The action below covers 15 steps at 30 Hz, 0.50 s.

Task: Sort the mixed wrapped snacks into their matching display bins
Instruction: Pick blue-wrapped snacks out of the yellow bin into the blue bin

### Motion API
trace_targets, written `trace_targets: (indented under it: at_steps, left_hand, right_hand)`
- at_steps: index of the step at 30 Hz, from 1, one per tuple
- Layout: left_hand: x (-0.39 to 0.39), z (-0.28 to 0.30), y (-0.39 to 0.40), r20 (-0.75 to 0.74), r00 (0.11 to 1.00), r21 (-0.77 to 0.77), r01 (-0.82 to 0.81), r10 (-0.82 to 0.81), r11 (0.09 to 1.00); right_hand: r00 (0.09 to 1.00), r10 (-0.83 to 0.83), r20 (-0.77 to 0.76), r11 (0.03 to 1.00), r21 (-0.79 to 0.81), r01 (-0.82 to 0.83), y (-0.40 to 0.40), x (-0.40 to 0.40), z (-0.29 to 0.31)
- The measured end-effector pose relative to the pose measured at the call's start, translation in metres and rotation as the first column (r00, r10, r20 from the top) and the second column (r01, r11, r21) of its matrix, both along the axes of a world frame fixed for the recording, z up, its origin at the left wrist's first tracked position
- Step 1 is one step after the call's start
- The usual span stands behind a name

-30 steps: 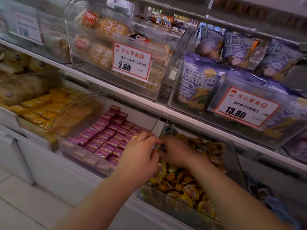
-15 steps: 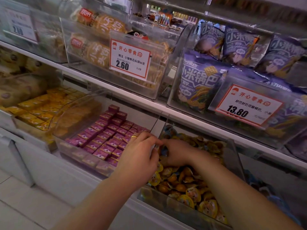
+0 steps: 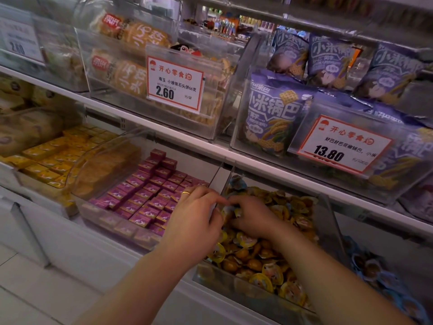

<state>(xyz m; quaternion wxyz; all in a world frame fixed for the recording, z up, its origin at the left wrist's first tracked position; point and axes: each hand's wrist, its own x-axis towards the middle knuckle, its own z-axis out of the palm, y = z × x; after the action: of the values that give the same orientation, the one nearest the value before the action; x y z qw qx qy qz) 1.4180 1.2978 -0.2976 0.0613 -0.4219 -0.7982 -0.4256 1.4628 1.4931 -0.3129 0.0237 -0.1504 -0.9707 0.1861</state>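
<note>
A clear bin [image 3: 236, 286] on the lower shelf holds a heap of small round snacks in yellow-rimmed wrappers [image 3: 255, 263]. Both my hands are inside it, near its left wall, with fingertips almost meeting. My right hand [image 3: 254, 219] curls its fingers into the pile and grips wrapped snacks there. My left hand [image 3: 194, 221], wearing a gold ring, arches over the divider with its fingers bent down; its fingertips are hidden. A blue-edged wrapper [image 3: 237, 184] lies at the bin's back left corner. Left of it is a bin of purple boxed snacks [image 3: 143, 200].
Yellow boxed snacks [image 3: 46, 165] fill the bin further left. Blue-wrapped round snacks [image 3: 375, 270] lie in the bin at right. The upper shelf [image 3: 210, 151] overhangs close above, carrying biscuit packs [image 3: 131, 76], purple crisp bags [image 3: 274, 113] and price tags [image 3: 174, 84].
Both hands stay together at the back left of the yellow snack bin. My right hand's fingers have worked slightly deeper into the pile.
</note>
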Motion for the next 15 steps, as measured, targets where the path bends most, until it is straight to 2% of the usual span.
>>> trace_targets:
  at_steps: [3, 5, 6, 8, 10, 12, 14, 15]
  left_hand:
    - [0.001, 0.003, 0.001, -0.033, 0.999, 0.010, -0.034, 0.034, 0.999]
    - [0.004, 0.007, 0.001, -0.120, 0.990, 0.066, -0.061, 0.069, 0.996]
    - [0.008, 0.009, 0.003, -0.159, 0.985, 0.103, -0.054, 0.070, 0.993]
    - [0.020, 0.010, 0.011, -0.196, 0.980, 0.167, 0.007, 0.026, 0.986]
    - [0.036, 0.008, 0.025, -0.117, 0.992, 0.204, 0.079, -0.056, 0.976]
    - [0.049, 0.004, 0.040, 0.059, 0.983, 0.203, 0.157, -0.172, 0.966]
    - [0.056, 0.001, 0.052, 0.243, 0.911, 0.196, 0.289, -0.332, 0.937]
    - [0.057, -0.001, 0.056, 0.289, 0.871, 0.208, 0.347, -0.397, 0.914]
  right_hand:
    - [0.992, -0.092, -0.090, 0.989, -0.128, 0.080, 0.005, 0.008, 0.012]
    - [0.971, -0.186, -0.150, 0.956, -0.258, 0.144, 0.007, 0.019, 0.023]
    - [0.948, -0.256, -0.189, 0.919, -0.352, 0.178, 0.008, 0.028, 0.029]
    - [0.879, -0.412, -0.237, 0.765, -0.614, 0.193, 0.005, 0.050, 0.040]
    - [0.829, -0.510, -0.231, 0.590, -0.795, 0.141, -0.001, 0.073, 0.045]
    - [0.841, -0.499, -0.207, 0.543, -0.831, 0.118, -0.005, 0.091, 0.043]
    - [0.867, -0.466, -0.175, 0.505, -0.857, 0.098, -0.011, 0.105, 0.040]
    - [0.866, -0.478, -0.145, 0.442, -0.892, 0.095, -0.013, 0.111, 0.039]
